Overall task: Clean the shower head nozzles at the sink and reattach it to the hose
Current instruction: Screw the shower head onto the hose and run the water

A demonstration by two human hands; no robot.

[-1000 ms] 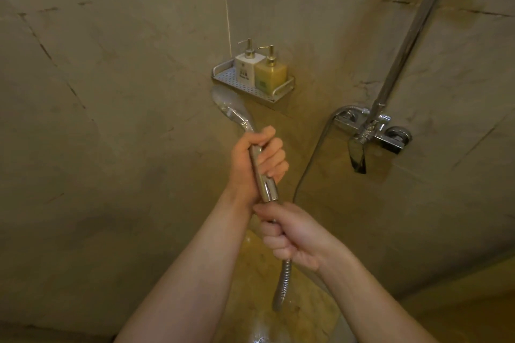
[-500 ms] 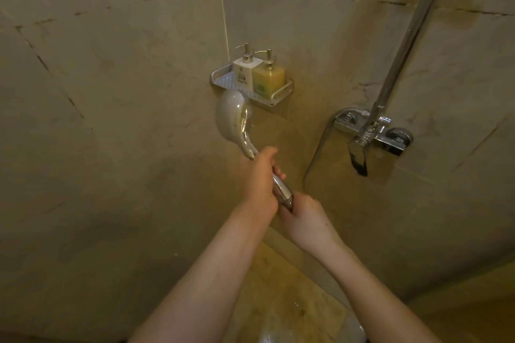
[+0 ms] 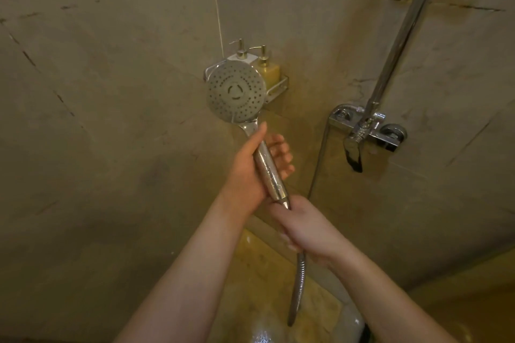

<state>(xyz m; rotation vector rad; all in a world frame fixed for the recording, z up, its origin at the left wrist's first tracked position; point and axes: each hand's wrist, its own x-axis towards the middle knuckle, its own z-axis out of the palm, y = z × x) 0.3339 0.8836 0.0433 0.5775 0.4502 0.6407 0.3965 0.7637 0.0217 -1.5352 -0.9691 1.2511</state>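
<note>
I hold a chrome shower head (image 3: 236,92) upright in front of the tiled corner, its round nozzle face turned toward me. My left hand (image 3: 250,172) wraps the chrome handle from behind, fingers loosely curled around it. My right hand (image 3: 302,227) is closed around the joint at the handle's lower end, where the ribbed metal hose (image 3: 298,284) comes out and hangs down toward the floor. The joint itself is hidden inside my right fist.
A metal corner shelf (image 3: 277,90) behind the shower head carries a white pump bottle (image 3: 243,56) and a yellow pump bottle (image 3: 269,69). A chrome mixer tap (image 3: 367,131) with a riser pipe (image 3: 404,28) is mounted on the right wall. Tiled walls close in on both sides.
The shower head has turned so that its nozzle face points at me instead of sideways. My left hand's grip has loosened on the handle; my right hand stays at the hose joint.
</note>
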